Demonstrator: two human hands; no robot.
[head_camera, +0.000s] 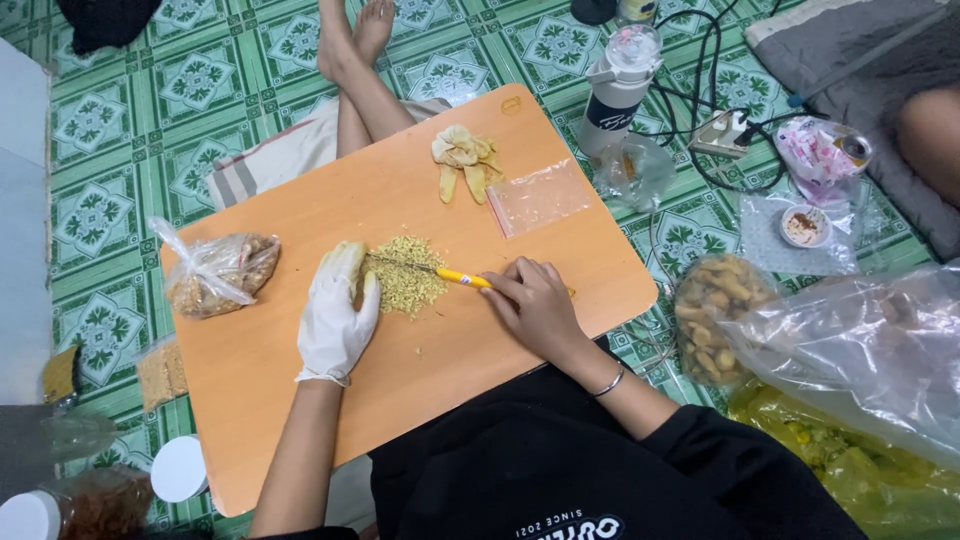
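My left hand wears a white glove and rests flat on the orange board, its fingertips at the left edge of a pile of finely chopped yellowish bits. My right hand grips the yellow handle of a knife whose blade lies across the pile toward the gloved fingers. A crumpled used glove lies near the board's far edge, next to a small clear zip bag.
A tied plastic bag of brownish pieces sits on the board's left end. To the right lie a bag of pale root pieces, large clear bags, a white bottle, cables and a small dish. My bare feet rest beyond the board.
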